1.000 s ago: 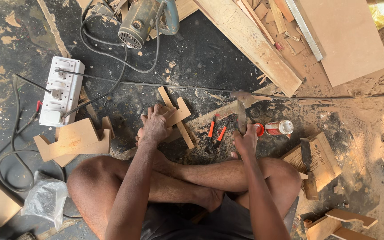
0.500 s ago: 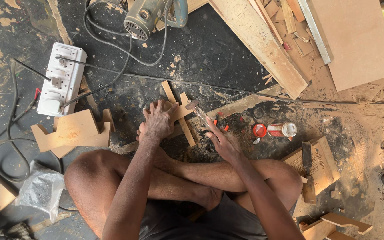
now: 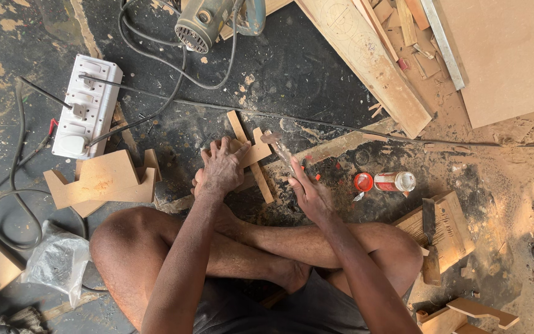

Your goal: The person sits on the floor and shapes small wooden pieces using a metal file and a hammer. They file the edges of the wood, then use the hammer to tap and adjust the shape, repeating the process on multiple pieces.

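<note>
I sit cross-legged on the floor. My left hand [image 3: 220, 167] presses flat on a small cross-shaped wooden piece [image 3: 258, 150] made of thin strips, lying on the dark floor in front of my legs. My right hand [image 3: 309, 195] grips the handle of a hammer [image 3: 277, 146]. The hammer's head is at the right arm of the wooden cross, right beside my left fingertips. Whether the head touches the wood I cannot tell.
A white power strip [image 3: 86, 105] with cables lies at left, a power tool [image 3: 208, 21] at the top. Cut wooden shapes [image 3: 103, 179] lie at left. A red-capped bottle [image 3: 395, 181], a wooden block [image 3: 446, 226], planks [image 3: 366, 59] and a board [image 3: 495, 55] are at right.
My right hand has swung the hammer leftward, from beside the red-capped bottle to the wooden cross. My left hand stays pressed on the piece.
</note>
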